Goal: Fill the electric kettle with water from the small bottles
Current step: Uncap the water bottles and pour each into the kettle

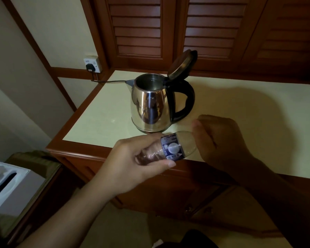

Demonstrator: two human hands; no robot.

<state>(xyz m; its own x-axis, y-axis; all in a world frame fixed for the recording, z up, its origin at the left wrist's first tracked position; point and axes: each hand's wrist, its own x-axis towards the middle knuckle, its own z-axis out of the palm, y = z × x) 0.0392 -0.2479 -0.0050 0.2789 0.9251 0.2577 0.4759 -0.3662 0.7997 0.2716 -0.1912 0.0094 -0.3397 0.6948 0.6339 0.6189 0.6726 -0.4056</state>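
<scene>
Kettle stood near the counter's front edge, toward the left corner, lid tipped open and the mouth clear. I had the small bottle lying almost level in front of that edge, my left hand wrapped tight round its base, my right hand curled closed over the neck end, apparently on the cap, which I could not see. I judged a firm left grip and a steady twist best, keeping the bottle level to avoid spilling.
</scene>
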